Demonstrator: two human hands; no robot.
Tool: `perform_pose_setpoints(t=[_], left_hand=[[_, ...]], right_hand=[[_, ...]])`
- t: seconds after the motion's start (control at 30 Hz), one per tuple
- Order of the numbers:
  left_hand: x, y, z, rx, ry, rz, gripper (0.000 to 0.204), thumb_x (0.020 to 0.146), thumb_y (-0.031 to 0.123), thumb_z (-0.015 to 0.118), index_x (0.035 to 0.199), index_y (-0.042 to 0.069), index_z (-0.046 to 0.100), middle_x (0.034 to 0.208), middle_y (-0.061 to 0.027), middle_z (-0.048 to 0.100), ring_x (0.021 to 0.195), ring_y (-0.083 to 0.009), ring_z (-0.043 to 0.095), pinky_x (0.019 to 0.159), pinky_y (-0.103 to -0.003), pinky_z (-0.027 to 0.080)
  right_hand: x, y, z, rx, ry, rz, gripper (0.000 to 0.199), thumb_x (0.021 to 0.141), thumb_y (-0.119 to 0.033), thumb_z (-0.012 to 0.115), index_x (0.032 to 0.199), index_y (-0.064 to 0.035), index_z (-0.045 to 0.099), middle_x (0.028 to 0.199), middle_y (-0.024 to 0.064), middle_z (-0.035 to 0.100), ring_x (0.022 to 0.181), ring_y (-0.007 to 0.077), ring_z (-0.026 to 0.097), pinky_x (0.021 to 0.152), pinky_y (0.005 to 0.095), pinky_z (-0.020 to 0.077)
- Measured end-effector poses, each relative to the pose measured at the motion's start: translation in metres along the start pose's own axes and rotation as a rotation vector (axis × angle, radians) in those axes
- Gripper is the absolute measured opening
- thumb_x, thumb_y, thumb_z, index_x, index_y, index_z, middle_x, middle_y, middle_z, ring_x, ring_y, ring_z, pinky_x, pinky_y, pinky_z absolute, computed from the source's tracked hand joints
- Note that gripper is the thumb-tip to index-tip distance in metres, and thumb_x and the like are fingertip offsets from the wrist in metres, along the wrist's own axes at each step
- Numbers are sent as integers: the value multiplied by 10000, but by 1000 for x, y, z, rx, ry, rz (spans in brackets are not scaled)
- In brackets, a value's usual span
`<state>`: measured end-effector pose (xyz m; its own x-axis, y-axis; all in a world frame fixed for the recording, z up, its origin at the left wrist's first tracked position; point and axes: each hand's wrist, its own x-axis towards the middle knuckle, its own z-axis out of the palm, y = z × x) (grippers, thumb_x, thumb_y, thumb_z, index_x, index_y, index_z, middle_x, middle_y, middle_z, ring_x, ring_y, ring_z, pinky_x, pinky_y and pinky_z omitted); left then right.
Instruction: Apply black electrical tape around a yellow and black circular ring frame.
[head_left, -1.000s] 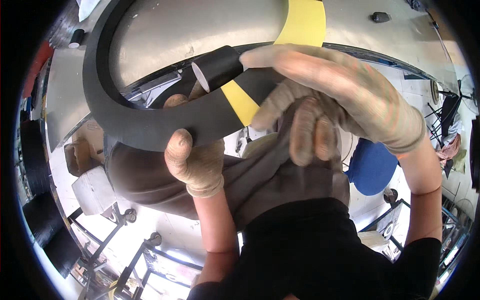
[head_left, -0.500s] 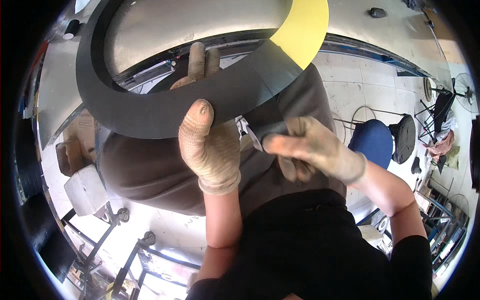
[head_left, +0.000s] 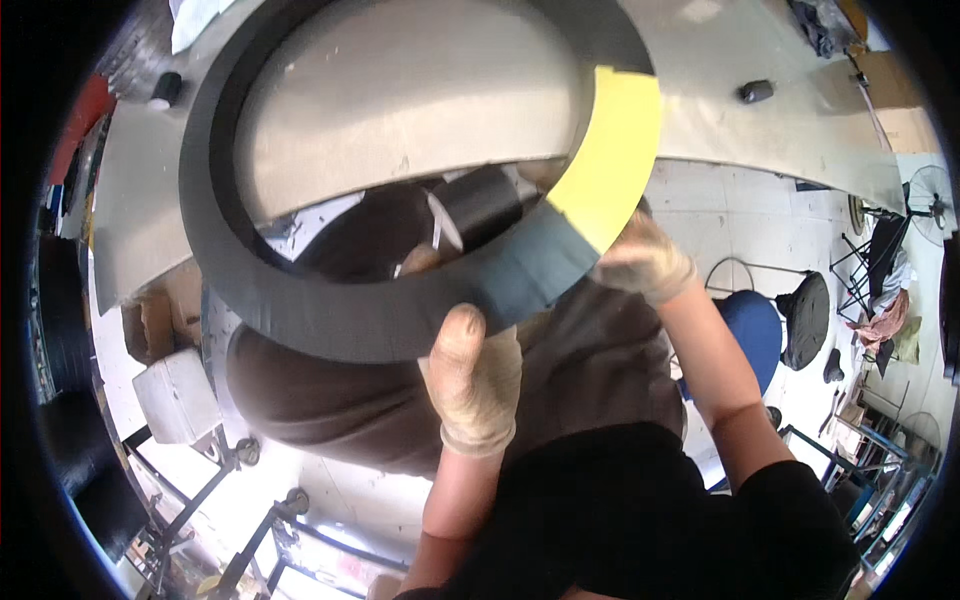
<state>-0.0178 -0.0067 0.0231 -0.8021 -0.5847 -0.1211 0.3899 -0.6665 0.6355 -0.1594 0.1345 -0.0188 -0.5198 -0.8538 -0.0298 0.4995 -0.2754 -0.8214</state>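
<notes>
The left hand, gloved, grips the lower rim of a big dark ring, thumb pressed flat on its face, fingers tucked behind. The ring is held up close under the camera, in front of a curved grey metal sheet. A yellow strip covers the ring's right side. The right hand, also gloved, sits just behind that edge, closed on a black tape roll seen through the ring's opening. A blue stool stands on the floor beyond.
</notes>
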Motion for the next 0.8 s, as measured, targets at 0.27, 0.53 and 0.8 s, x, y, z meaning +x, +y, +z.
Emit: perform_pose_setpoints(t=[0.27, 0.53, 0.8], left_hand=[[-3, -7, 19, 54, 29, 35, 648, 848, 337, 782, 1381, 60, 540, 1363, -115, 572, 1298, -271, 520, 1149, -432, 370], [-27, -10, 27, 5, -8, -63, 626, 821, 269, 814, 1322, 66, 498, 1257, -121, 590, 1215, -277, 575, 1109, -447, 424], [-12, -11, 14, -59, -81, -156, 665, 858, 272, 804, 1388, 36, 478, 1322, -126, 593, 1274, -284, 572, 1126, -461, 436]], right_hand=[[-11, -63, 37, 138, 252, 208, 567, 1007, -443, 630, 1374, -13, 578, 1305, 131, 639, 1184, 253, 644, 1063, 406, 523], [-49, -57, 53, 140, 442, 143, 505, 1020, -356, 628, 1347, 29, 601, 1279, 118, 657, 1155, 187, 659, 961, 301, 537], [-64, -124, 77, -415, 289, 545, 685, 1038, -528, 470, 1147, 125, 649, 789, 221, 734, 540, 241, 712, 441, 221, 532]])
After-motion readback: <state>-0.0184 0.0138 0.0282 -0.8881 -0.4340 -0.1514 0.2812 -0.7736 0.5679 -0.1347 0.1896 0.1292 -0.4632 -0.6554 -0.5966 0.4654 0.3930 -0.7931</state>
